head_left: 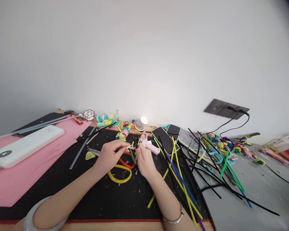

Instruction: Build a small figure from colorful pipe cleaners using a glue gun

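Note:
Close together over the black mat (106, 202), my two hands meet at a small pale pink piece (130, 147) whose kind I cannot make out. My left hand (112, 155) pinches it between thumb and forefinger. My right hand (145, 160) is closed at its other side, thumb on top; its other fingers are mostly hidden. Just beyond the right hand lies a pale pink glue gun (151, 147), its handle pointing right. Beneath the hands are scissors with yellow and red handles (120, 180), blades toward the left. A green pipe cleaner piece (132, 154) shows between the hands.
Loose pipe cleaners (180, 179) spread rightward beside two phones (165, 139). A small lit lamp (144, 120) stands by the wall. Pink sheets (21, 179) and a white power bank (29, 146) lie left. Pliers (246, 138) rest far right, below a wall socket (225, 109).

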Motion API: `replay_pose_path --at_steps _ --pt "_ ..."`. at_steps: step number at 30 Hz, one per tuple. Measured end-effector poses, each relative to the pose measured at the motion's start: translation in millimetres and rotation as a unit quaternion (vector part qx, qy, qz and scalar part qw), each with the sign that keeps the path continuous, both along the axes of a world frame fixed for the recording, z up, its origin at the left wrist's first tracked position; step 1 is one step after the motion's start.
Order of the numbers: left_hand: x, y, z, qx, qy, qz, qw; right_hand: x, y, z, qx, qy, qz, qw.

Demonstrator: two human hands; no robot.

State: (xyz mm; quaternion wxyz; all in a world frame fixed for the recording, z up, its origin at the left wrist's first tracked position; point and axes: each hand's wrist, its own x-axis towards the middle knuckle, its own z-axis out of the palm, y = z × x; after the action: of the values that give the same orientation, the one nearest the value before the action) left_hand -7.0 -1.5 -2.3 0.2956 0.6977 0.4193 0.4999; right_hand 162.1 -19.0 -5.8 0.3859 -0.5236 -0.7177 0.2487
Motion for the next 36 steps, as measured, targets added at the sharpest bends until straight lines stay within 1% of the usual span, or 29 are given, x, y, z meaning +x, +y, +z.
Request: replay_pose_path --at_steps 4,7,9,12,15,17,20,25,36 --pt "2.0 -0.1 2.9 -0.119 -0.085 -0.008 0.989 1.1 3.3 -6.6 -0.013 0.155 -0.011 0.988" --pt "3.7 -0.1 5.6 -0.169 -0.131 -0.015 0.977 -0.3 4.0 -8.3 -0.032 0.227 0.002 0.973" --pt "4.4 -0.1 5.9 -0.18 -0.147 -0.022 0.972 -2.2 3.6 -8.1 -0.065 0.257 0.019 0.964" --pt "4.7 -0.2 4.1 -0.186 -0.153 -0.037 0.97 -6.1 2.5 -6.3 -0.142 0.299 0.05 0.942" --pt "4.5 -0.1 1.8 -0.184 -0.15 -0.053 0.97 -8.8 1.0 -2.1 -0.211 0.367 0.076 0.903" --pt "4.3 -0.1 0.9 -0.182 -0.15 -0.061 0.97 -9.0 -0.5 1.8 -0.239 0.407 0.088 0.877" --pt "4.3 -0.4 0.8 -0.178 -0.151 -0.069 0.97 -7.5 -2.6 7.5 -0.26 0.426 0.103 0.86" --pt "5.0 -1.5 2.0 -0.175 -0.151 -0.075 0.97 -6.2 -2.8 11.0 -0.272 0.426 0.112 0.856" --pt "5.4 -1.8 1.4 -0.164 -0.143 -0.08 0.973 -6.0 -4.2 10.8 -0.272 0.444 0.122 0.845"
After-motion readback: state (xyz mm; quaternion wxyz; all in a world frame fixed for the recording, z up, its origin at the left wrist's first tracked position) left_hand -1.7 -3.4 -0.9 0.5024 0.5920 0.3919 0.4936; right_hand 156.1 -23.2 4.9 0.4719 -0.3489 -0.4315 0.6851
